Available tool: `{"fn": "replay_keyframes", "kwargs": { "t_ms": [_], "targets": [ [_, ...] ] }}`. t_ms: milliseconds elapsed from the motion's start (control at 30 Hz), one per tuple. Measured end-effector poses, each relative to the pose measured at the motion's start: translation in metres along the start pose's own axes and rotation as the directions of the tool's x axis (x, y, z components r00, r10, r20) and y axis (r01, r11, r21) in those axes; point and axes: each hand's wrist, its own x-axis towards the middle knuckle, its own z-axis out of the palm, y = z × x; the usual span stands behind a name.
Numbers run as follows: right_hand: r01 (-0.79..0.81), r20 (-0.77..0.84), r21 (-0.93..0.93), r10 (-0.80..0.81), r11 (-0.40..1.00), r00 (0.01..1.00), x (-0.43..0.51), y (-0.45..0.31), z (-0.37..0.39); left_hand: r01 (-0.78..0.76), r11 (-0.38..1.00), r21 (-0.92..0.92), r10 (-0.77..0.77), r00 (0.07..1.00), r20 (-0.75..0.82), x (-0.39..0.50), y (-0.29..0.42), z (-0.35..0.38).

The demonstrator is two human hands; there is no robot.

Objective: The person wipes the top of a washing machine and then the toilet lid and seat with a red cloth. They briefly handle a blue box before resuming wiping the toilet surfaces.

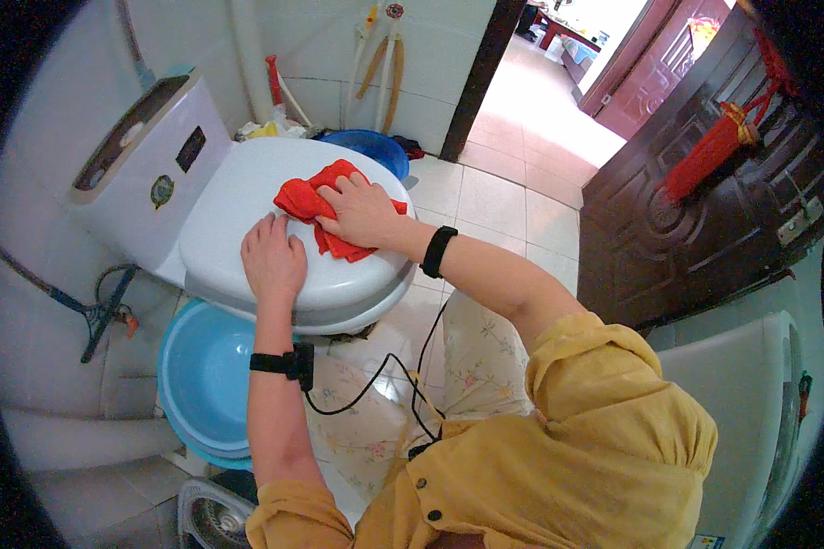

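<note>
Before me stands a white toilet with its lid (247,178) down. My right hand (360,209) presses a bunched red cloth (302,199) against the top of the lid, fingers spread over the fabric. Flat on the lid's near side rests my left hand (273,257), holding nothing, its fingertips close to the cloth's left edge. Behind the lid rises the toilet tank (172,165), open at the top, with its inside partly showing. Part of the cloth is hidden under my right hand.
A light blue basin (206,384) sits on the floor left of the toilet, a dark blue basin (371,147) beyond it. A black cable (357,410) hangs from my left wrist strap. At right are a dark door (666,226) and a white appliance (728,370); a grey plastic container (213,515) stands lower left.
</note>
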Motion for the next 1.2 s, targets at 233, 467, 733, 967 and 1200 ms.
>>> {"fn": "replay_keyframes", "kwargs": {
  "t_ms": [233,467,733,967,1200],
  "targets": [
    [0.148,0.06,0.077,-0.152,0.986,0.987,-0.044,-0.022,-0.014,0.057,0.998,-0.01,-0.057,0.997,0.061,-0.002,0.002,-0.005],
    [0.114,-0.013,-0.021,-0.115,0.993,0.993,-0.024,0.023,-0.004,0.004,0.992,0.128,-0.013,0.997,0.073,-0.006,0.005,-0.004],
    [-0.405,0.188,0.37,0.359,0.836,0.914,0.019,0.1,0.012,-0.005,0.989,0.15,-0.038,0.958,0.285,-0.002,0.015,-0.02],
    [-0.5,0.183,0.555,0.488,0.665,0.853,-0.033,0.107,0.019,0.009,0.986,0.166,-0.056,0.958,0.282,-0.001,0.015,-0.019],
    [-0.416,0.095,0.652,0.476,0.634,0.874,-0.034,0.104,0.024,-0.013,0.984,0.177,-0.04,0.955,0.295,0.003,0.007,-0.014]
  ]
}}
